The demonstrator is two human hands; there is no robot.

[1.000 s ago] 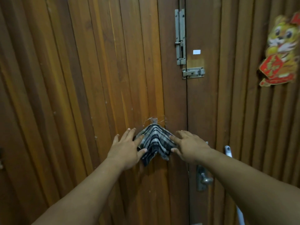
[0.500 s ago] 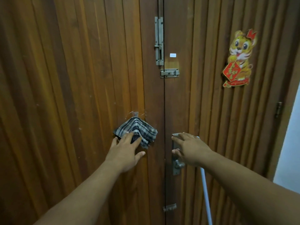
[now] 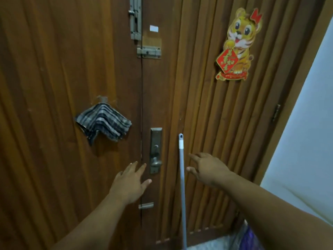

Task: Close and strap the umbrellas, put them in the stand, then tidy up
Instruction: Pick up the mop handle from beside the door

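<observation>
Checked cloth (image 3: 103, 121) released; left hand (image 3: 130, 183) lowered, right hand (image 3: 210, 167) beside pole (image 3: 182, 177).

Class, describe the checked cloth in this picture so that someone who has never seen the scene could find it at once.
Start at the wooden double door and take the leaf left of the centre seam. About halfway up it, above the left hand, the checked cloth hangs folded from a small hook. It is the only fabric on the door; everything else fixed there is metal hardware or the tiger sticker.

Door (image 3: 72, 69) was reddish-brown wood; cloth (image 3: 103, 121) grey-and-white plaid; pole (image 3: 182, 177) pale grey; tiger sticker (image 3: 236, 44) orange, red and gold; wall (image 3: 306, 132) white.
</observation>
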